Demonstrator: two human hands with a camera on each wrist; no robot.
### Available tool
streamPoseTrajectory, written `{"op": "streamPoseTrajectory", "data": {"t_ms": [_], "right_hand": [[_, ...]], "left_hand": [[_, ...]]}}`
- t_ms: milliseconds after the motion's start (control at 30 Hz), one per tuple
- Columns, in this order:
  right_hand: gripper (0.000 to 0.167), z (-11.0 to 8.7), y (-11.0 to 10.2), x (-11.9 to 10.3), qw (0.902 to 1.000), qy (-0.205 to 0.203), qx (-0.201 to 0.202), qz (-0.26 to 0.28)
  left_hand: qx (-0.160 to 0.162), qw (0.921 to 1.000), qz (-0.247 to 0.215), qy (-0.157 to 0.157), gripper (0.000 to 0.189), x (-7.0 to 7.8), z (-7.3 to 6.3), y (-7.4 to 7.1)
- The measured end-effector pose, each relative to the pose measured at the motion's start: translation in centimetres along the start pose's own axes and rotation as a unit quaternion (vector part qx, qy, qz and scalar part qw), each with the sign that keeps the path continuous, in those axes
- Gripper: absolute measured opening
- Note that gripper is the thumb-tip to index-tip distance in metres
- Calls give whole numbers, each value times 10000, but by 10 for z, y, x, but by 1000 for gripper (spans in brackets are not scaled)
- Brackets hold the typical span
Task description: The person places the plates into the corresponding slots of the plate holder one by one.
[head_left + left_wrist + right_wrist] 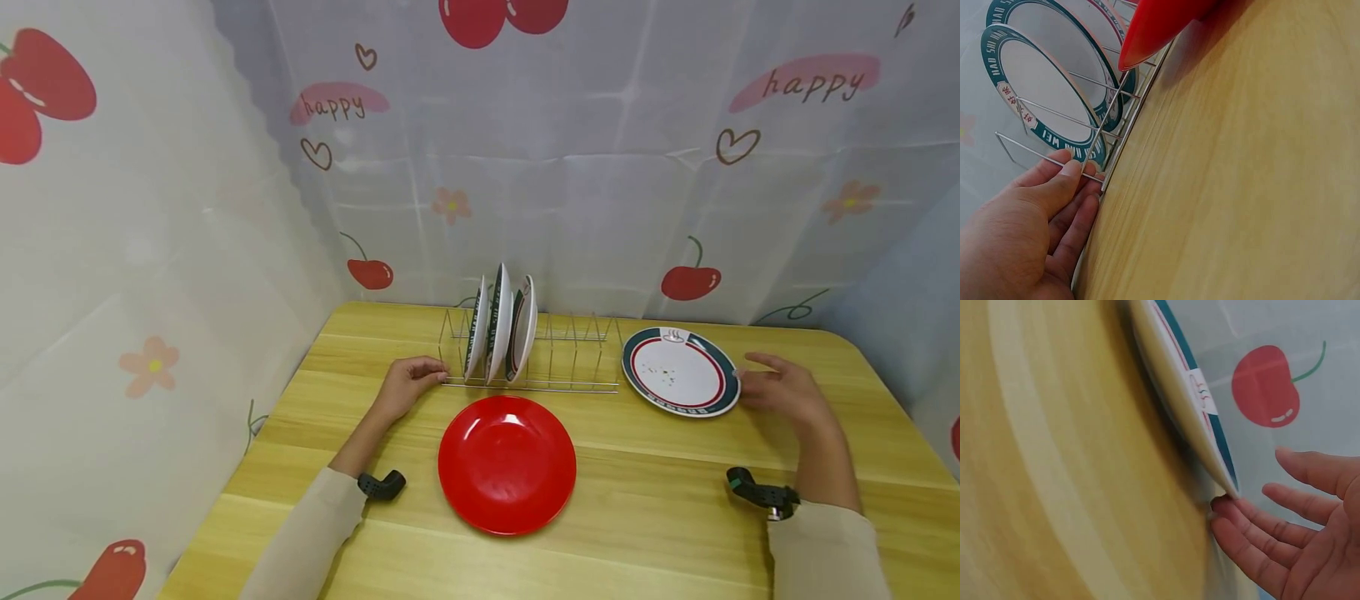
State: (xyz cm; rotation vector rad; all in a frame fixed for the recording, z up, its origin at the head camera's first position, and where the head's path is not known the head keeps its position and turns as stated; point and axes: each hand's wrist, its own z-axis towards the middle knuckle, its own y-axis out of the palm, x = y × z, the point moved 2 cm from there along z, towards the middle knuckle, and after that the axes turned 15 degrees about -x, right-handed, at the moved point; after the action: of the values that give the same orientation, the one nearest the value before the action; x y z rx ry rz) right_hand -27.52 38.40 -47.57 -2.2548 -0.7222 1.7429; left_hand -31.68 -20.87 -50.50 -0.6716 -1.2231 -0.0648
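At the left end of a metal wire dish rack [570, 389], my left hand [408, 385] pinches the frame between thumb and fingers; the left wrist view shows this grip on the wire [1088, 176]. Three plates stand on edge in the rack's left part: a left plate [476, 337], a middle plate [500, 329] and a right one [529, 329]. A white plate with a green and red rim [678, 372] lies right of the rack. My right hand [783, 392] is at its right edge, fingertips touching under the rim, thumb raised apart [1297, 462].
A red plate [507, 467] lies face up on the wooden table [645, 517], in front of the rack. Behind the table hangs a printed curtain [570, 225], and another hangs at the left. The rack's right slots hold no plates.
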Motion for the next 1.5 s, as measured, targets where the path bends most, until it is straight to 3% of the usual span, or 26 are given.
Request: {"op": "streamPoseTrajectory", "data": {"t_ms": [300, 467, 600, 700, 767, 1000, 1167, 1400, 1500], "right_hand": [[71, 9, 11, 3, 9990, 337, 2, -279], [83, 11, 12, 3, 9983, 440, -269, -277], [88, 7, 10, -1, 9947, 143, -894, 478], [86, 3, 8, -6, 9833, -150, -1318, 1244], [83, 1, 8, -10, 9784, -250, -1438, 1464], [79, -8, 5, -27, 9778, -426, -1447, 1453], [81, -14, 4, -41, 9702, -876, -1493, 1693], [77, -26, 3, -61, 9527, -1540, -1340, 2252], [77, -31, 4, -70, 9557, -1604, -1110, 2206]], "left_hand": [[-43, 10000, -61, -5, 15, 3, 0, 0], [-14, 10000, -47, -61, 15, 4, -1, 0], [9, 9999, -16, -153, 15, 3, 0, 0], [18, 9998, -5, -189, 15, 3, 0, 0], [25, 9998, -2, -182, 14, 2, 0, 0], [15, 10000, -40, -47, 15, 2, 0, 0], [35, 10000, -20, 26, 15, 3, -1, 0], [-19, 10000, -60, -28, 14, -24, 6, -1], [-18, 9999, -108, 3, 15, -30, 7, -2]]}}
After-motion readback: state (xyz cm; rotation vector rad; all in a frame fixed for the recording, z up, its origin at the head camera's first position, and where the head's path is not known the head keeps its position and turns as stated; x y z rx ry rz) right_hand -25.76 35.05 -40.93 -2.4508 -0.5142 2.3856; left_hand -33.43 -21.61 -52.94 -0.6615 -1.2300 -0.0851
